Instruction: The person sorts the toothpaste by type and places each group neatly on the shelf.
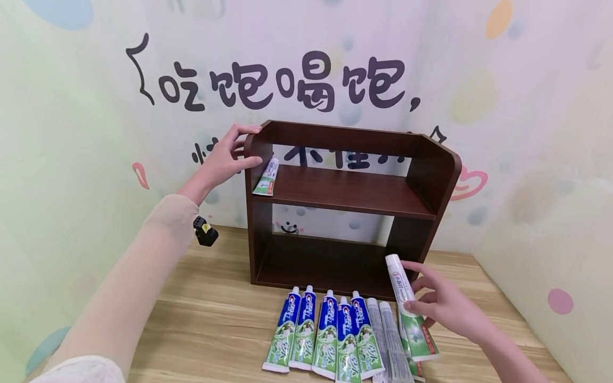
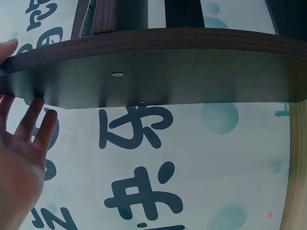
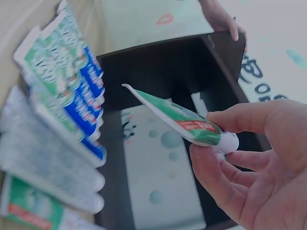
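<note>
A dark brown two-tier wooden shelf [image 1: 349, 189] stands on the table. My left hand [image 1: 224, 154] grips the upper part of its left side panel [image 2: 182, 72], thumb at the front edge. A white and green toothpaste tube [image 1: 401, 282] is pinched between the thumb and fingers of my right hand [image 1: 445, 303], in front of the shelf's lower right corner. In the head view its white cap points up; the right wrist view shows the same tube [image 3: 180, 117] from another side. Another toothpaste tube [image 1: 266, 178] leans inside the upper tier at the left end.
Several blue and green toothpaste tubes [image 1: 327, 335] lie in a row before the shelf. To their right are greyish tubes [image 1: 394, 340] and part of another green one [image 3: 31, 206]. A small black object [image 1: 206, 234] is near my left forearm. A printed cloth [image 1: 297, 32] hangs behind.
</note>
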Tool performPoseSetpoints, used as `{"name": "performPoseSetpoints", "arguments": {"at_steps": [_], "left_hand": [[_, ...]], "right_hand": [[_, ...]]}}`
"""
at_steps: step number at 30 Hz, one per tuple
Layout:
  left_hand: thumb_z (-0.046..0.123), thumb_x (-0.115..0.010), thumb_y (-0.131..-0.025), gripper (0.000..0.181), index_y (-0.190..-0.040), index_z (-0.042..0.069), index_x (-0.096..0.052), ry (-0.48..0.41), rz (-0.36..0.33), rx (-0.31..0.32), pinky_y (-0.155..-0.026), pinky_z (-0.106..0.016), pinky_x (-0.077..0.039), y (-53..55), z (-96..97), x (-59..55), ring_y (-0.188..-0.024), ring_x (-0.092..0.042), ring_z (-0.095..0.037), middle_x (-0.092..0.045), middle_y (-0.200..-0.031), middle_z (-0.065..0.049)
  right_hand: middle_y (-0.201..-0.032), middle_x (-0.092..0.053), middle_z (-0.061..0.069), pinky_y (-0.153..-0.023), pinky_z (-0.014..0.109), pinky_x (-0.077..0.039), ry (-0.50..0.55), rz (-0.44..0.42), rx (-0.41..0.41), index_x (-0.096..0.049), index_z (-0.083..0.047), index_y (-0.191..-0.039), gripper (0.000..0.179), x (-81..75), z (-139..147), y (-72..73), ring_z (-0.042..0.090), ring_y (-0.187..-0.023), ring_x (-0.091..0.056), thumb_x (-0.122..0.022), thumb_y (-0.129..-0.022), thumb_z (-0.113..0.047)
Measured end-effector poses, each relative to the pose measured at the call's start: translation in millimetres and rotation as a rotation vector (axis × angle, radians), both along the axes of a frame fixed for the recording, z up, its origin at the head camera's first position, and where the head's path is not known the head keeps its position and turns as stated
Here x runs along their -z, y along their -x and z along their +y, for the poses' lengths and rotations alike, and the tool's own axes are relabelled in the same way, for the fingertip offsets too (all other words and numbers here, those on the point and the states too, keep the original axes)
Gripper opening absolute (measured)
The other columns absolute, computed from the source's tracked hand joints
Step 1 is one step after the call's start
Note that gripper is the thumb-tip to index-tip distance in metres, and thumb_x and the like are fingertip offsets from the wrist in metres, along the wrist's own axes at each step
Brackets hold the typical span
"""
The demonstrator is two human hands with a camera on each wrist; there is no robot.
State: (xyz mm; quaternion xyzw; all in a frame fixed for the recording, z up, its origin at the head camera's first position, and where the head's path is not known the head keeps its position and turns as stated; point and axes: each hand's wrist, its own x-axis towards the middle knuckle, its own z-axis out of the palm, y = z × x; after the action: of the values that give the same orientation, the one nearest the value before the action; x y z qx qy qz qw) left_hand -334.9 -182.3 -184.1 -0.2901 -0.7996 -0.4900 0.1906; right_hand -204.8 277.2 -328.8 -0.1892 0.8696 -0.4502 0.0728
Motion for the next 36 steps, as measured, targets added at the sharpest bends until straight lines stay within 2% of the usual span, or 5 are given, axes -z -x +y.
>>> {"name": "performPoseSetpoints", "arguments": {"at_steps": [8, 13, 18, 26, 36], "left_hand": [[0.009, -0.07, -0.088, 0.058, -0.139, 0.006, -0.041, 0.001, -0.004, -0.017, -0.105, -0.049, -0.046, 3.0, -0.1, 0.4, -0.135, -0.048, -0.039, -0.041, -0.155, -0.006], [0.007, -0.069, -0.088, 0.059, -0.139, 0.005, -0.041, 0.004, -0.001, -0.006, -0.108, -0.051, -0.043, 3.7, -0.9, 0.8, -0.136, -0.047, -0.039, -0.04, -0.155, -0.007], [0.005, -0.062, -0.09, 0.058, -0.142, 0.004, -0.038, -0.003, -0.005, 0.033, -0.112, -0.054, -0.039, 6.9, -3.8, 3.3, -0.139, -0.043, -0.039, -0.037, -0.157, -0.009], [0.006, -0.061, -0.091, 0.056, -0.142, 0.013, -0.041, -0.021, 0.016, 0.049, -0.111, -0.05, -0.04, 29.5, -12.5, 12.4, -0.139, -0.044, -0.037, -0.04, -0.156, -0.001], [0.007, -0.065, -0.09, 0.055, -0.141, 0.01, -0.042, -0.019, 0.021, 0.069, -0.111, -0.044, -0.042, 30.9, -14.7, 11.2, -0.139, -0.043, -0.04, -0.041, -0.154, 0.0]], "right_hand": [[-0.106, -0.059, 0.023, -0.056, 0.038, -0.058, -0.018, 0.065, -0.013, -0.028, -0.015, -0.153, 0.078, -34.6, -22, 10.5, 0.019, -0.079, -0.071, -0.072, -0.088, -0.012], [-0.109, -0.06, 0.023, -0.06, 0.038, -0.059, -0.027, 0.078, -0.001, -0.03, -0.016, -0.152, 0.078, -50.9, -33, 15.6, 0.021, -0.082, -0.07, -0.073, -0.087, -0.013], [-0.111, -0.06, 0.023, -0.06, 0.039, -0.06, -0.039, 0.078, 0.004, -0.031, -0.018, -0.152, 0.077, -58.4, -40, 20.1, 0.023, -0.084, -0.07, -0.073, -0.087, -0.015], [-0.114, -0.06, 0.023, -0.062, 0.036, -0.06, -0.058, 0.123, -0.009, -0.032, -0.02, -0.151, 0.075, -66.6, -47, 27.3, 0.023, -0.088, -0.07, -0.073, -0.088, -0.017], [-0.114, -0.062, 0.023, -0.062, 0.036, -0.06, -0.014, 0.153, -0.024, -0.032, -0.02, -0.152, 0.075, -85.2, -53, 31.3, 0.023, -0.089, -0.07, -0.072, -0.089, -0.014]]}}
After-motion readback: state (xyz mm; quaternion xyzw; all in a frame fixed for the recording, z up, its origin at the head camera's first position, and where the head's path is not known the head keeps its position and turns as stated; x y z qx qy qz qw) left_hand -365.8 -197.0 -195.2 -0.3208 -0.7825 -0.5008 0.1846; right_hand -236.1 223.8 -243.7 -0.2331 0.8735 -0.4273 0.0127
